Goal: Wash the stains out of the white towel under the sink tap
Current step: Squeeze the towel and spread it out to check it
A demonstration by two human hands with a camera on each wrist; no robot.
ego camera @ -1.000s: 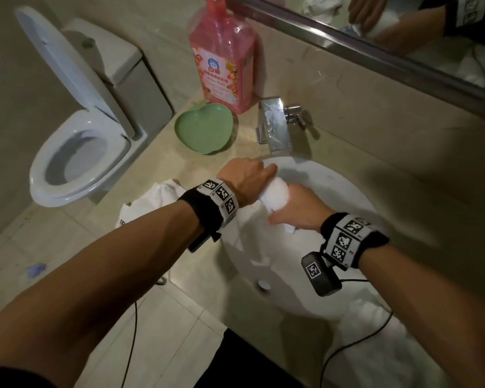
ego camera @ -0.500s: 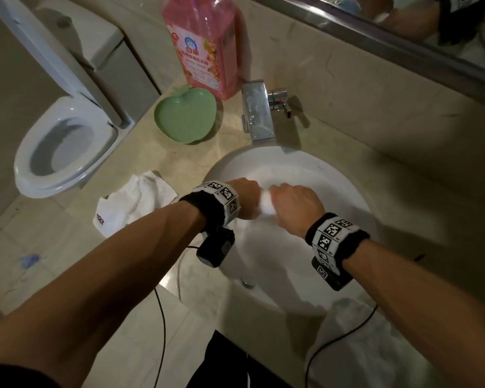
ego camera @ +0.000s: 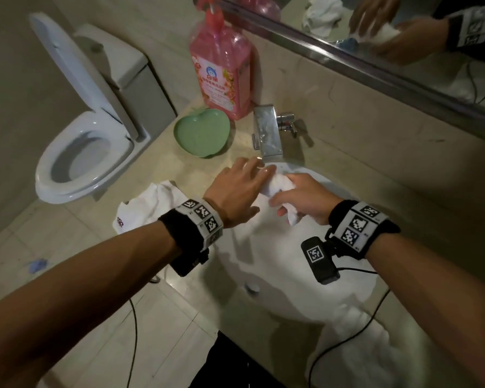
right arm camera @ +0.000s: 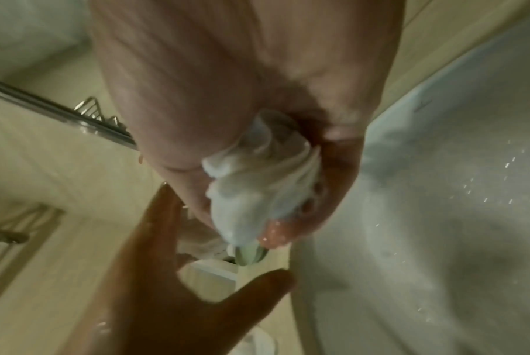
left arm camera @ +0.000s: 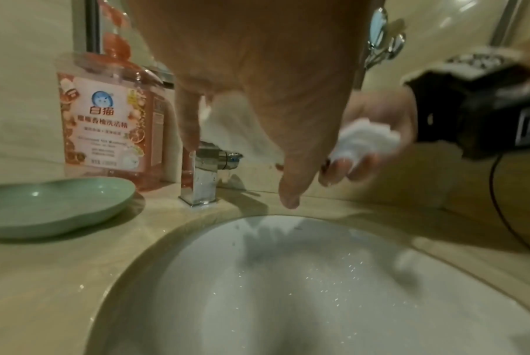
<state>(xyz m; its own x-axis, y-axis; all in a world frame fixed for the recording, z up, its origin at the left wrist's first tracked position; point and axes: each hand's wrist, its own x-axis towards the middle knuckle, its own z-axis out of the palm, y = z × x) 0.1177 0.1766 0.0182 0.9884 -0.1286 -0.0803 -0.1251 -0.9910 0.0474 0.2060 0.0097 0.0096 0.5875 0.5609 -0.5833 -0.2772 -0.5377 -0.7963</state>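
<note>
A bunched, wet white towel is held over the white sink basin, just below the chrome tap. My right hand grips it with curled fingers. My left hand hovers beside the towel with its fingers spread and straight, holding nothing. In the right wrist view the left hand's fingers stand apart from the towel. I see no water running from the tap.
A pink detergent bottle and a green heart-shaped dish stand on the counter left of the tap. Another white cloth lies at the counter's left edge. A toilet with its lid up is further left. A mirror is above.
My left hand has let go of the towel and opened, fingers spread. The right hand keeps hold of the towel, and both hands have moved up toward the tap.
</note>
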